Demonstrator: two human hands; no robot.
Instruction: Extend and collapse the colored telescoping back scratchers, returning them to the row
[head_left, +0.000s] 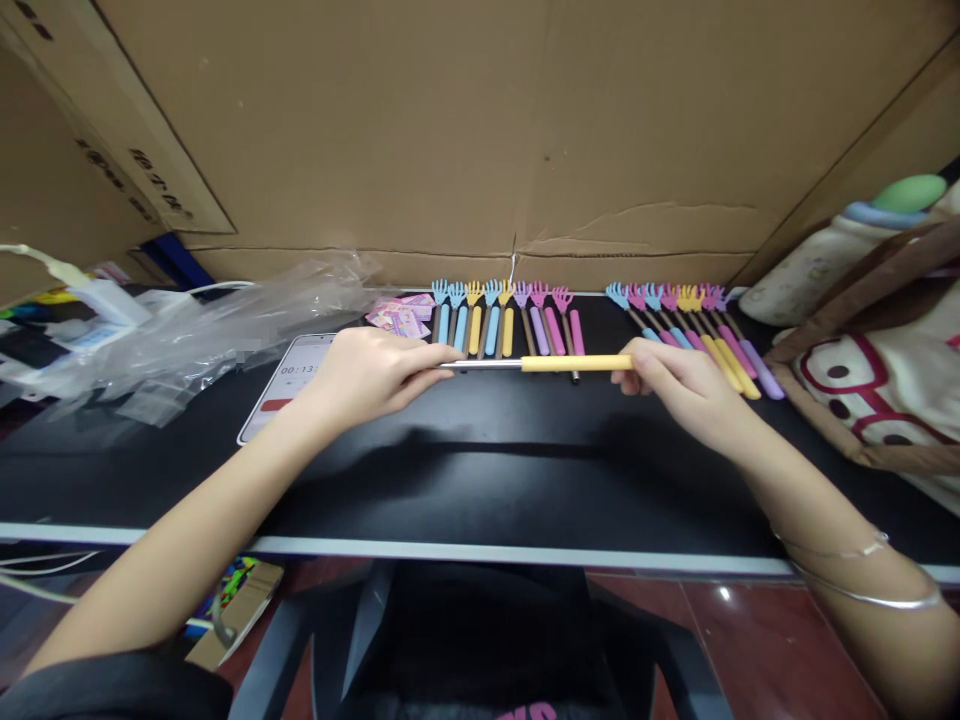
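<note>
I hold a telescopic back scratcher (540,364) level above the black desk (480,470). It has a yellow grip and a metal rod drawn out to the left. My left hand (375,375) is closed around the rod's left end; the scratcher's head is hidden in it. My right hand (675,385) pinches the yellow grip's right end. Behind the scratcher, a row of several collapsed scratchers (506,320) in blue, yellow, purple and pink lies on the desk. A second group of scratchers (697,330) lies fanned out beside my right hand.
A phone (289,385) showing a timer lies under my left wrist. Crumpled clear plastic bags (195,330) and a white charger (105,295) are at the left. Pink cards (401,315) lie near the row. A cream bag (877,370) stands at the right. Cardboard (480,130) walls the back.
</note>
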